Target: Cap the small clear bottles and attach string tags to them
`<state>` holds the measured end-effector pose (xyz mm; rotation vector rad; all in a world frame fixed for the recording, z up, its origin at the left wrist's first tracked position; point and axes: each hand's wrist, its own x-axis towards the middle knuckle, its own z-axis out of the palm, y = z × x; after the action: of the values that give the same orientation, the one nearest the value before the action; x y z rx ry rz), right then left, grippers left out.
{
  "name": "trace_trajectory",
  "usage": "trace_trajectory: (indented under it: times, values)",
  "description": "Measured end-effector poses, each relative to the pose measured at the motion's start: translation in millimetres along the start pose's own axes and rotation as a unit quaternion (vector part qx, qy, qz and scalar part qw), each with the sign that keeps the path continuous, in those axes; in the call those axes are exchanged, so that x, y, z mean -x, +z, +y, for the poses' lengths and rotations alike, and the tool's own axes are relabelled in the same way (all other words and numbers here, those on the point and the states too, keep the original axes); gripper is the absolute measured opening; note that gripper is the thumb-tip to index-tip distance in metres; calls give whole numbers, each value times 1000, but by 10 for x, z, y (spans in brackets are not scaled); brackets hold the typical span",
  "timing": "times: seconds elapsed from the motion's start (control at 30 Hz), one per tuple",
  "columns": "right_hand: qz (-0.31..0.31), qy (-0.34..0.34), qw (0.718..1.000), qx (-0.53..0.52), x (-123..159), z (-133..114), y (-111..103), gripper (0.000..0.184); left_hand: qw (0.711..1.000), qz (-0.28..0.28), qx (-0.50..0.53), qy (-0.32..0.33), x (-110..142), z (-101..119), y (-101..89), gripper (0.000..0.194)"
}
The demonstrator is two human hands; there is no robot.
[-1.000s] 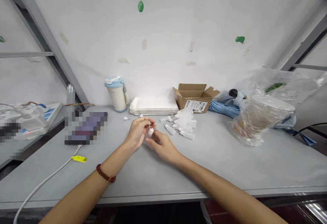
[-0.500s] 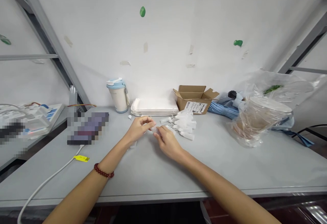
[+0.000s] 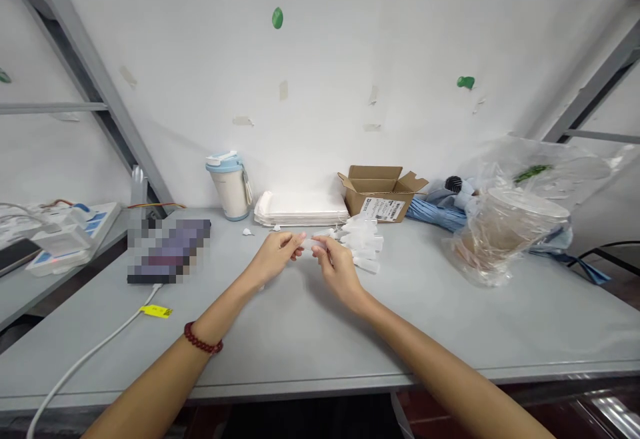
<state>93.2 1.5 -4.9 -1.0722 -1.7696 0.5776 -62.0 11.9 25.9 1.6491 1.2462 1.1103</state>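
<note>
Over the middle of the grey table (image 3: pixel 440 332), my left hand (image 3: pixel 274 257) and my right hand (image 3: pixel 336 265) meet fingertip to fingertip. Both pinch a small translucent white bottle (image 3: pixel 309 244) held sideways between them. The left wrist wears a dark red bead bracelet (image 3: pixel 201 339). Just right of my hands lies a pile of small white dropper bottles (image 3: pixel 364 240). A tiny white cap (image 3: pixel 247 231) rests on the table to the left of my hands.
At the back stand a blue-and-cream cup (image 3: pixel 228 185), a stack of white bags (image 3: pixel 300 211) and an open cardboard box (image 3: pixel 383 192). A plastic-wrapped tub (image 3: pixel 505 229) and blue umbrella (image 3: pixel 435 212) lie at right. A white cable (image 3: pixel 95 352) with yellow tag runs front left.
Both hands have lifted and shifted a little right and away from me, toward the bottle pile. The small bottle, held upright a second ago, now lies sideways between the fingertips.
</note>
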Motion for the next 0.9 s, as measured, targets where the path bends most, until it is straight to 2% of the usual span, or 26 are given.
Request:
trace_trajectory:
  times: [0.13,0.2,0.27,0.37,0.47,0.57,0.63,0.7,0.8,0.87,0.9]
  values:
    - [-6,52,998,-47,-18,-3,-19,21,994,25,-81,70,25,-22,26,31]
    - [-29,93,986,-133,-40,-14,-38,25,988,39,-109,99,33,-27,28,26]
    - [-71,155,950,-262,-66,-32,-64,33,984,51,-125,115,42,-18,31,24]
    - [-123,254,864,-416,-101,-61,-104,36,980,64,-123,141,58,14,41,20]
    - [-143,333,805,-469,-116,-80,-127,32,977,55,-121,168,69,38,40,19]
    - [-161,380,778,-474,-109,-98,-126,33,980,29,-118,160,60,36,14,20]
    - [-166,374,785,-464,-96,-112,-113,35,983,18,-107,145,40,18,-13,20]
    - [-159,335,817,-442,-81,-119,-96,37,988,11,-91,125,12,-10,-36,22]
    - [-129,229,906,-333,-63,-92,-67,38,994,7,-59,86,-29,-58,-51,23]
    - [-93,134,966,-198,-49,-50,-52,33,997,7,-40,67,-43,-80,-47,26]
    - [-72,81,986,-127,-40,-27,-46,30,998,6,-27,59,-45,-84,-42,29]
